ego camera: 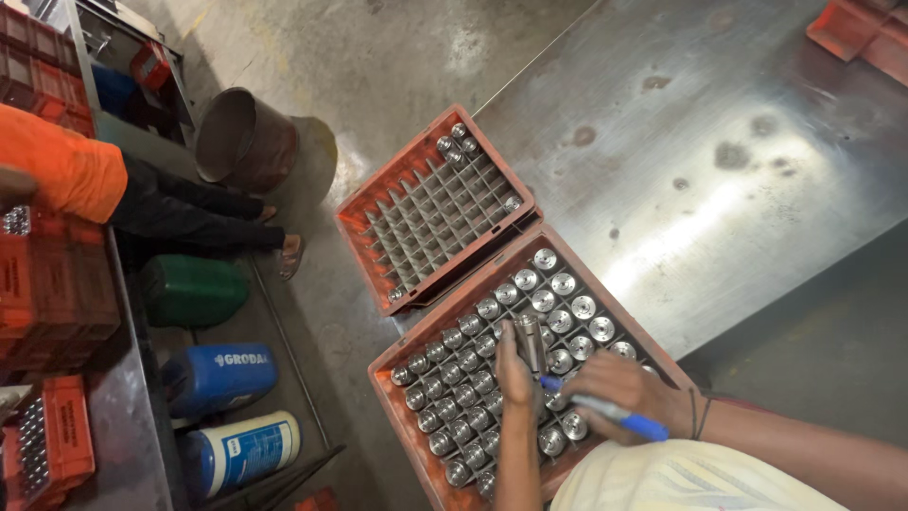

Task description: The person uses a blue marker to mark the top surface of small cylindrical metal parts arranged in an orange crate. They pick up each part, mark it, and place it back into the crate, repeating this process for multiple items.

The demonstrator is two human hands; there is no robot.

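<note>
In the head view, the left hand (515, 371) is pinching a metal cylinder (531, 343) upright above the full orange crate (445, 473). The right hand (619, 388) is closing its fingers (577, 409) around a blue marker (610, 414), beside a nearly empty crate (364, 203) on the steel surface (700, 142).

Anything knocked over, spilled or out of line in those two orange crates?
Nothing spilled. The near orange divided crate is packed with upright metal cylinders; the left hand holds one cylinder, the right hand a blue pen. The far crate is mostly empty.
</note>
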